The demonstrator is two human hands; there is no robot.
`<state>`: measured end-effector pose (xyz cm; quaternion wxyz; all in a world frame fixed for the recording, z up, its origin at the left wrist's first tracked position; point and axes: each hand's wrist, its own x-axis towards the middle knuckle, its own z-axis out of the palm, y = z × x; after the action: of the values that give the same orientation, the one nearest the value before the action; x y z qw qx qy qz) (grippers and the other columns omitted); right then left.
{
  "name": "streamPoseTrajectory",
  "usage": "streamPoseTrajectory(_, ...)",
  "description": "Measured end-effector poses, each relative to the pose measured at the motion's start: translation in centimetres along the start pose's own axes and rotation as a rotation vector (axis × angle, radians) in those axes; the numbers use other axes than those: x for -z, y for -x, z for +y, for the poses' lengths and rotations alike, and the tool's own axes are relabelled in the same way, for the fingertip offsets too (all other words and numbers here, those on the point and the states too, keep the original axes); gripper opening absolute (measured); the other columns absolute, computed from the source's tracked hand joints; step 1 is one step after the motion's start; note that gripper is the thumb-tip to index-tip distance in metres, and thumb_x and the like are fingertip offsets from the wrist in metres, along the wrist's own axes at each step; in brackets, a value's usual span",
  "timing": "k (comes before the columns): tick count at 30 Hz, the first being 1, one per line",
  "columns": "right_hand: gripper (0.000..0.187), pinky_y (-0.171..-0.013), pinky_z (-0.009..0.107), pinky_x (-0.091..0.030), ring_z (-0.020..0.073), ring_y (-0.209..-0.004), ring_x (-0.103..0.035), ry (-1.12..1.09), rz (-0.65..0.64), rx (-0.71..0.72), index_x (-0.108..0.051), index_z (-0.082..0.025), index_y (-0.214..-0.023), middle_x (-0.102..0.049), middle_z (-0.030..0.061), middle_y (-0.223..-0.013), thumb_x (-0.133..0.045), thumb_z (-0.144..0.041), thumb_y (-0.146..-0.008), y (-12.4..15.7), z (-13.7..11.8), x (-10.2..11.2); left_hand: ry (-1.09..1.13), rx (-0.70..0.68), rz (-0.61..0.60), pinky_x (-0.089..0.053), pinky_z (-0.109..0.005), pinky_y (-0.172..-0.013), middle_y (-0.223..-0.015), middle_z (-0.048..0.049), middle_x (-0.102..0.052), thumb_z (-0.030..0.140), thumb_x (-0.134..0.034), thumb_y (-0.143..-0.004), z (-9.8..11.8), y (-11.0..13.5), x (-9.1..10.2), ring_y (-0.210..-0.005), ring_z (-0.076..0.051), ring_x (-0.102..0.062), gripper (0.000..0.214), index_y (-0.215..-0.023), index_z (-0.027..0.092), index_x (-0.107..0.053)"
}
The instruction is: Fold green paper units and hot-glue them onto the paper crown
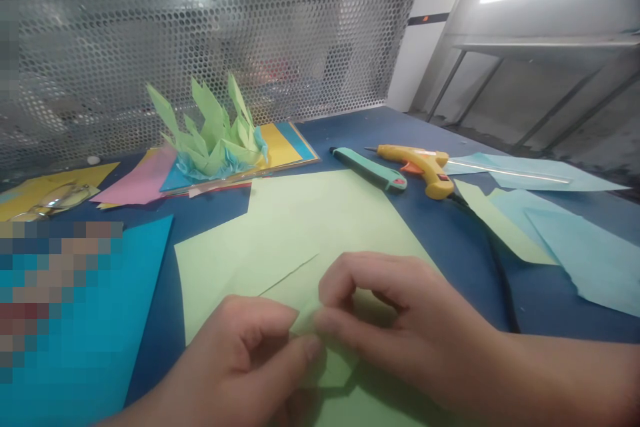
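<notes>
The left hand (pixel 250 340) and right hand (pixel 415 310) hide part of the green paper (pixel 320 213), which the bottom edge cuts off; whether they pinch anything is unclear. Blocky pixels (pixel 55 293) cover part of the blue sheet (pixel 133 293), and what stands behind the metal mesh (pixel 300 13) is too blurred to tell

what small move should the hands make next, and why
Perhaps steady the green paper with the left hand and smooth it with the right hand: both are close together over it, fingers bent, while the glue gun lies apart on the table. Whether they grip anything is unclear.
</notes>
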<state>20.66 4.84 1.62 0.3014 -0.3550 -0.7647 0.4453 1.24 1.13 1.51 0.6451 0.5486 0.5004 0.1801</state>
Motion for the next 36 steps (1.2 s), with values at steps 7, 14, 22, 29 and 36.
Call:
streamPoseTrajectory(7, 0.016, -0.058, 0.018, -0.048, 0.0091, -0.061, -0.056, -0.145, 0.013, -0.039, -0.057, -0.021, -0.078, -0.061, -0.0054, -0.068, -0.071, -0.014, -0.079, 0.04, 0.25, -0.29, -0.014, 0.001, -0.017, -0.033, -0.023, -0.052, -0.06, 0.0026, -0.048, 0.053, -0.062, -0.089, 0.37, -0.18, -0.04, -0.059, -0.014, -0.041, 0.043, -0.063, 0.021, -0.05)
streamPoseTrajectory(14, 0.015, -0.051, 0.017, -0.042, 0.0082, -0.056, -0.05, -0.155, -0.075, -0.055, -0.062, -0.019, -0.072, -0.056, -0.0058, -0.06, -0.073, -0.019, -0.082, -0.11, 0.17, -0.2, -0.064, -0.068, -0.072, -0.029, -0.024, -0.051, -0.061, 0.0035, -0.042, 0.052, -0.057, -0.094, 0.17, -0.11, 0.04, -0.059, -0.013, -0.036, 0.046, -0.061, 0.021, -0.044)
streamPoseTrajectory(22, 0.014, -0.053, 0.018, -0.044, 0.0095, -0.059, -0.054, -0.122, -0.075, -0.028, -0.064, -0.018, -0.072, -0.063, -0.0031, -0.065, -0.069, -0.016, -0.085, 0.0, 0.2, -0.3, -0.13, -0.057, -0.052, -0.029, -0.024, -0.051, -0.061, 0.0033, -0.042, 0.051, -0.056, -0.093, 0.31, -0.12, -0.06, -0.06, -0.014, -0.037, 0.045, -0.062, 0.021, -0.043)
streamPoseTrajectory(29, 0.02, -0.055, 0.016, -0.047, 0.0091, -0.058, -0.058, -0.136, -0.06, -0.012, -0.062, -0.019, -0.067, -0.065, -0.0037, -0.063, -0.07, -0.015, -0.085, 0.16, -0.25, -0.08, -0.235, -0.129, 0.052, -0.033, -0.023, -0.051, -0.063, 0.002, -0.046, 0.051, -0.061, -0.09, -0.31, 0.19, -0.04, -0.064, -0.016, -0.043, 0.042, -0.062, 0.021, -0.053)
streamPoseTrajectory(36, 0.023, -0.057, 0.015, -0.049, 0.0084, -0.061, -0.062, -0.089, -0.068, 0.048, -0.061, -0.021, -0.069, -0.069, -0.0044, -0.068, -0.062, -0.004, -0.084, 0.56, -0.42, 0.15, -0.197, -0.149, 0.081, -0.037, -0.021, -0.049, -0.057, 0.0023, -0.046, 0.057, -0.064, -0.088, 0.0, 0.59, -0.39, -0.058, -0.015, -0.044, 0.048, -0.059, 0.022, -0.052)
